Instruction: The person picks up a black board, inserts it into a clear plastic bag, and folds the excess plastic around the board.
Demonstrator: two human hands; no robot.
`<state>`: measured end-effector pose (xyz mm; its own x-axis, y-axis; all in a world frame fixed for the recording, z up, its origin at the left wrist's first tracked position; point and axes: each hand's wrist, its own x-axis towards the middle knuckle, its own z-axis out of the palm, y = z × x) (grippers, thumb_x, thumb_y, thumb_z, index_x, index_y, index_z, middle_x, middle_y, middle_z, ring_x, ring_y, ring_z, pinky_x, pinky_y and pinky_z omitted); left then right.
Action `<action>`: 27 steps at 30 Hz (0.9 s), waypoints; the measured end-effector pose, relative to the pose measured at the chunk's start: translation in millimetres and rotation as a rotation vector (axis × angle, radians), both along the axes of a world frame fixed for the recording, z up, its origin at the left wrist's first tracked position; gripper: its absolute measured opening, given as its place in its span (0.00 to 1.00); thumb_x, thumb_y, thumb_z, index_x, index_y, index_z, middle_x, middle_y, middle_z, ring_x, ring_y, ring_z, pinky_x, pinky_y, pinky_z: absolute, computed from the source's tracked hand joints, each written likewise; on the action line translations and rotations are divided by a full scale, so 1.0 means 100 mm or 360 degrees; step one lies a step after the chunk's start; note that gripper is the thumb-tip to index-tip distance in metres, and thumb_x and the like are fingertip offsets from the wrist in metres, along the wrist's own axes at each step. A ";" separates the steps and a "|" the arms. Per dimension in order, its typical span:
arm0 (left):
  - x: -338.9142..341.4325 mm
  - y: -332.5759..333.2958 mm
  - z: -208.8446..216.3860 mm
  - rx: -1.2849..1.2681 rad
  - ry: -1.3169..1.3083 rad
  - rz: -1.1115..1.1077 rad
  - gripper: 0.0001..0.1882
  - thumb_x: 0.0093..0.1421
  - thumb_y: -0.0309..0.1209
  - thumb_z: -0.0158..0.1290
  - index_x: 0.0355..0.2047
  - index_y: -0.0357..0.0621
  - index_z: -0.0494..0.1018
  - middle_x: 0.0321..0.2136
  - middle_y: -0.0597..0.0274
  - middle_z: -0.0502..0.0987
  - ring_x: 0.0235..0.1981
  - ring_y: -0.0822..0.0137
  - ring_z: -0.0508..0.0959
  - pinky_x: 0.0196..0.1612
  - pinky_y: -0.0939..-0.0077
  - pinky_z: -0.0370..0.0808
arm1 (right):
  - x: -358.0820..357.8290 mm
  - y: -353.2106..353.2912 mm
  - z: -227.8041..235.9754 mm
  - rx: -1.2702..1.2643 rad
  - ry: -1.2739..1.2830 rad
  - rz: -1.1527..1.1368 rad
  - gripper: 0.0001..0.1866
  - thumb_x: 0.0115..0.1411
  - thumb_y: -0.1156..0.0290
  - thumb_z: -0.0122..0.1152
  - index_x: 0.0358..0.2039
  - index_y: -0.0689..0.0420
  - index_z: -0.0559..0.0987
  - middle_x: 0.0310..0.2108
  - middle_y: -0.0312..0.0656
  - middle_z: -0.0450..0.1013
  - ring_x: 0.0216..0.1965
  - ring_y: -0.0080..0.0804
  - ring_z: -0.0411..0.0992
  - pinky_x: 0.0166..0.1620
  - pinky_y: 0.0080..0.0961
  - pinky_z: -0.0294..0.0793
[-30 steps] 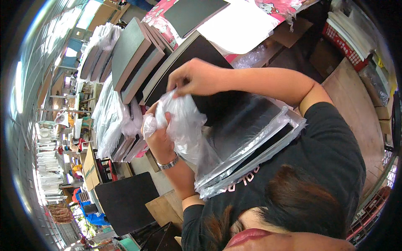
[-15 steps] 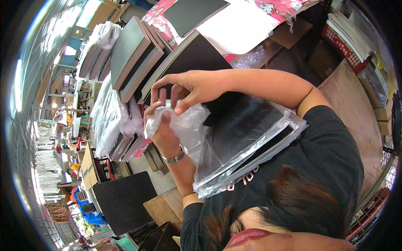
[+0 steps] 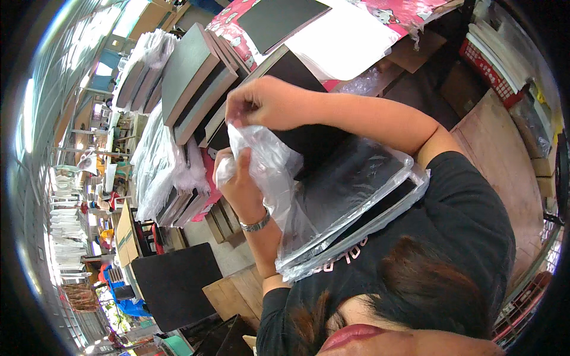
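Note:
A clear plastic bag [image 3: 350, 199] with a dark, flat, board-like panel showing through it lies against the front of my black shirt. Its loose end is bunched up at my hands. My left hand [image 3: 242, 188], with a metal-banded watch on its wrist, is closed round the crumpled plastic, thumb on top. Just above it my right hand [image 3: 267, 104] has its fingers bent inward and pinches the upper edge of the plastic. Behind my right hand a large black board [image 3: 297, 74] stands out from the stack, partly hidden by the hand and forearm.
Thick grey-covered books [image 3: 190, 71] are stacked beyond my hands, with plastic-wrapped ones [image 3: 139, 71] beside them. White sheets [image 3: 341, 41] and a dark panel [image 3: 279, 21] lie on a pink patterned cover [image 3: 228, 26]. A red basket [image 3: 493, 71] stands far right; a black board [image 3: 175, 285] is at lower left.
My right hand has risen and closed its fingers, drawing the plastic upward. Its fingers were spread over the bunched end before. My left hand has shifted slightly right and down, keeping its grip.

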<state>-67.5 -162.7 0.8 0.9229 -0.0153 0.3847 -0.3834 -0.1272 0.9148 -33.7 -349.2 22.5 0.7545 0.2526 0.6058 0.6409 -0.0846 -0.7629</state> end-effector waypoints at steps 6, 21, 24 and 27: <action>-0.07 -0.15 0.18 -0.0465 0.0167 -0.0082 0.14 0.50 0.24 0.61 0.34 0.38 0.68 0.29 0.61 0.74 0.30 0.71 0.74 0.35 0.79 0.71 | -0.11 -0.01 0.05 -0.0176 0.0255 -0.0289 0.11 0.55 0.67 0.64 0.31 0.62 0.77 0.25 0.42 0.74 0.25 0.26 0.68 0.33 0.23 0.69; 0.04 -0.14 0.15 -0.0379 0.0064 -0.0089 0.10 0.52 0.24 0.59 0.33 0.39 0.70 0.30 0.62 0.74 0.31 0.71 0.73 0.37 0.78 0.70 | -0.12 0.01 -0.16 0.0318 0.0199 0.0011 0.11 0.59 0.68 0.60 0.32 0.64 0.74 0.22 0.38 0.71 0.25 0.23 0.66 0.32 0.25 0.68; 0.03 -0.16 0.11 -0.0294 -0.0092 0.0177 0.08 0.51 0.21 0.60 0.26 0.39 0.69 0.25 0.66 0.71 0.27 0.74 0.70 0.33 0.80 0.67 | -0.12 -0.02 -0.15 0.0177 0.0201 -0.0056 0.11 0.57 0.67 0.62 0.31 0.63 0.75 0.21 0.37 0.71 0.25 0.21 0.67 0.32 0.24 0.68; -0.12 -0.23 0.12 -0.0204 -0.0115 0.0283 0.11 0.51 0.21 0.60 0.26 0.41 0.67 0.23 0.68 0.68 0.26 0.75 0.67 0.31 0.80 0.66 | -0.16 -0.05 -0.06 -0.0090 0.0242 -0.0251 0.08 0.57 0.70 0.62 0.31 0.62 0.76 0.20 0.36 0.70 0.26 0.20 0.68 0.33 0.22 0.68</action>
<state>-79.4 -185.9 12.9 0.8766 0.1982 0.4385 -0.4306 -0.0834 0.8987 -49.2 -354.7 16.5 0.8689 0.1546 0.4702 0.4943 -0.2202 -0.8410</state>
